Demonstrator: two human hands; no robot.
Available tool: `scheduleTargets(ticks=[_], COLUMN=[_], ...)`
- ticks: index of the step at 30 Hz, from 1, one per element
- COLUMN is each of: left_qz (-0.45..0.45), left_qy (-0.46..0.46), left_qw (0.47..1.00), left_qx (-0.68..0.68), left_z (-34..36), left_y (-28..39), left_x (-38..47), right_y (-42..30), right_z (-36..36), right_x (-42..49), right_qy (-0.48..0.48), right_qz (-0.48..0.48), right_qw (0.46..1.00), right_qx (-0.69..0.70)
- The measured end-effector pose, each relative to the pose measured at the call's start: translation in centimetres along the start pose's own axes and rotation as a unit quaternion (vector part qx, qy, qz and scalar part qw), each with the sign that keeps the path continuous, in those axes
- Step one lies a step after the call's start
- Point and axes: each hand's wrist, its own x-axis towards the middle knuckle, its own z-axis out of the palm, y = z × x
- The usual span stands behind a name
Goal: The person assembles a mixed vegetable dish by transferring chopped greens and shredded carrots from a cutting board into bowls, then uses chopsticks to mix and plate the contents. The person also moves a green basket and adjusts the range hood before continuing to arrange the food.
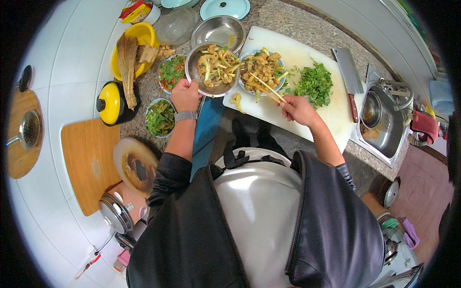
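My left hand [186,95] grips the near rim of a steel bowl [194,64] tilted toward a plate. Cooked cauliflower florets [216,68] lie in the bowl and reach over its right edge. In my right hand [297,111] is a pair of wooden chopsticks [267,86], their tips in the food on the plate. That blue-rimmed plate [282,62] stands on a white cutting board [277,39], heaped with cauliflower pieces [264,68]. One stray floret [236,102] rests on the board's left corner. Chopped green herbs [314,84] are piled right of the plate.
A cleaver [348,72] lies along the board's right side, beside a steel sink [387,126]. Two bowls of greens, one with orange shreds [171,72], one all green [159,117], stand left. Behind are another steel bowl [218,30] and a yellow basin [149,34] with a straw brush [126,64].
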Motion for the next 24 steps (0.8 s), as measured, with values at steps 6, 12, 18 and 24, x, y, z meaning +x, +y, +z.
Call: scheduleTargets(ticks=[6, 12, 18, 24], left_qz=[-0.08, -0.09, -0.104, -0.101], left_qy=[0.032, 0.025, 0.012, -0.005], left_qw=[0.996, 0.991, 0.981, 0.984], left_qx=[-0.012, -0.095, -0.164, -0.149], left_z=[-1.7, -2.7, -3.0, -4.0], left_y=[-0.9, -1.8, -2.6, -3.3], left_x=[-0.5, -0.5, -0.3, 0.7], right_y=[-0.5, -4.1, -3.2, -5.0], right_z=[2.7, 0.8, -2.0, -1.7], right_x=[-0.3, -2.2, -2.5, -3.6], right_qy=[0.017, 0.131, 0.108, 0.211], right_qz=[0.025, -0.027, -0.17, -0.249], right_qw=[0.999, 0.977, 0.892, 0.901], right_qx=[0.038, 0.168, 0.404, 0.285])
